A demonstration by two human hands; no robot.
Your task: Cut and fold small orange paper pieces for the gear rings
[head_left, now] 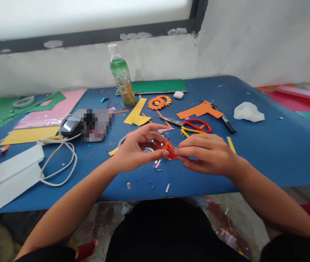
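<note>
Between my two hands, over the front middle of the blue table (253, 160), is a small orange folded piece of paper (170, 150). My left hand (141, 147) pinches its left side between thumb and fingers. The fingertips of my right hand (206, 153) are closed on its right edge. Just beyond my right hand lie scissors (198, 124) with red and yellow handles, blades pointing left. Past them sit orange toothed paper rings (156, 103), a yellow paper offcut (137, 113) and an orange paper offcut (200, 110). Paper scraps (158, 164) lie beneath my hands.
A green-labelled bottle (122, 78) stands at the back by a green board (157, 86). To the left lie a white cable (74, 163), a dark device (71, 125) and coloured sheets (56, 105). Another person's fingers touch white folded paper (12, 174). A black marker (227, 123) lies right.
</note>
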